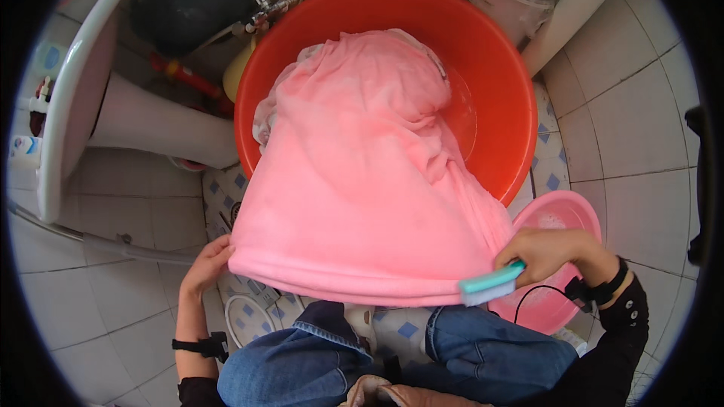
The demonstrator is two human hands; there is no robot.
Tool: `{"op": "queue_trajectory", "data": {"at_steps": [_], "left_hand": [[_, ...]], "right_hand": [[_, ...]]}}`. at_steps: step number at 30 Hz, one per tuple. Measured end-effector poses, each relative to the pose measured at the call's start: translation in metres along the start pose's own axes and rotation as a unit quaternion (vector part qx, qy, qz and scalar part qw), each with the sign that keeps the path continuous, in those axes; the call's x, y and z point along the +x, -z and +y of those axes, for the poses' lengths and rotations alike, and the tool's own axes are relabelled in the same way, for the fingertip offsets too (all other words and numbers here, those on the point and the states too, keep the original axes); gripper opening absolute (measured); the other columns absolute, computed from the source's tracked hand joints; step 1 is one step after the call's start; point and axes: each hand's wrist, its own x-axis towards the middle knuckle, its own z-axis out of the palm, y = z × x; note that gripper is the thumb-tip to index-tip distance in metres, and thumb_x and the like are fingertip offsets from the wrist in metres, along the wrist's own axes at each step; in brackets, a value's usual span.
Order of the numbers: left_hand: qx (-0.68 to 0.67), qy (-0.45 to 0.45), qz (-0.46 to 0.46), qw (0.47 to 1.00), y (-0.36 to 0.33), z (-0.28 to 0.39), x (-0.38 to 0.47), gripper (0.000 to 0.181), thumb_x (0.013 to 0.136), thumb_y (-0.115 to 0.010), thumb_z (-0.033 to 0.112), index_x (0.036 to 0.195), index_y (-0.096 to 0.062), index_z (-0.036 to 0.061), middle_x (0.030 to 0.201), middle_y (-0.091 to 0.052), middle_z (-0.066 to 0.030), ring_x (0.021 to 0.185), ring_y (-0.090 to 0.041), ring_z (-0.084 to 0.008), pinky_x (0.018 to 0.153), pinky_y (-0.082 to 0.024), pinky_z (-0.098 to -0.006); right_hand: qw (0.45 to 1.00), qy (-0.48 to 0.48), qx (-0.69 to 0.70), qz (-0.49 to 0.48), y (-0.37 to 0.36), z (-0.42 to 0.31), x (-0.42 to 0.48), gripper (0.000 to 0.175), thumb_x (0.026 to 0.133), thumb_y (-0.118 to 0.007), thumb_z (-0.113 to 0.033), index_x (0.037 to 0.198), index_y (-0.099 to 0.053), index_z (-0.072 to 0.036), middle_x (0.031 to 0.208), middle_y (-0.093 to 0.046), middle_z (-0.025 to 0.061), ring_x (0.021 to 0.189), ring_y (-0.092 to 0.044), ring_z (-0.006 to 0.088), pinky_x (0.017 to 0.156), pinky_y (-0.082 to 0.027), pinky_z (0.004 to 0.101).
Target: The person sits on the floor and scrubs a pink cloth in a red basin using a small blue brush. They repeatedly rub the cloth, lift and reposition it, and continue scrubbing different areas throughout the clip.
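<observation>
A pink plush blanket lies heaped in a large red plastic basin and hangs over its near rim towards my knees. My left hand grips the blanket's near left corner. At the near right corner, my right hand is closed around a teal scrubbing brush with pale bristles, which lies against the folded edge. Whether its fingers also pinch the cloth is hard to tell. A patterned pale part of the bedding shows at the heap's left side.
A pink basin with suds sits under my right forearm. At the left is a pedestal washbasin, with a dark rounded object behind it. A lined bin and a white pipe stand at the back right. A hose runs along the left.
</observation>
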Motion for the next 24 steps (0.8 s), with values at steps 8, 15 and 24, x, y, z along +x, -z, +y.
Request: {"op": "queue_trajectory", "data": {"at_steps": [8,15,24], "left_hand": [[0.122,0.003,-0.022,0.992,0.003,-0.006,0.027,0.041,0.104,-0.067,0.025,0.136,-0.061,0.0003,0.122,-0.069,-0.0008,0.112,-0.061,-0.0094,0.102,-0.047,-0.0269],[0.025,-0.041,0.028,0.998,-0.012,0.016,0.041,0.039,0.105,-0.061,0.037,0.127,-0.064,0.0045,0.115,-0.068,0.0009,0.102,-0.062,-0.0089,0.094,-0.048,-0.0256],[0.042,-0.014,0.088,0.995,-0.045,0.03,0.065,0.053,0.111,-0.052,0.045,0.128,-0.067,-0.003,0.114,-0.071,-0.002,0.102,-0.06,-0.0068,0.093,-0.047,-0.0242]], "right_hand": [[0.992,0.02,-0.06,0.109,-0.006,-0.003,0.024,0.022,0.079,-0.077,-0.009,0.102,-0.077,-0.009,0.09,-0.075,0.0109,0.081,-0.072,0.0273,0.072,-0.055,0.0362],[0.921,0.081,0.09,0.369,0.08,0.006,0.06,0.022,0.081,-0.079,-0.006,0.1,-0.073,0.003,0.081,-0.064,-0.0026,0.081,-0.057,0.0046,0.072,-0.048,0.0252],[0.915,-0.041,0.086,0.393,0.09,0.029,0.167,0.032,0.076,-0.089,-0.021,0.093,-0.074,0.002,0.078,-0.069,0.0071,0.075,-0.068,0.0151,0.07,-0.054,0.0336]]}}
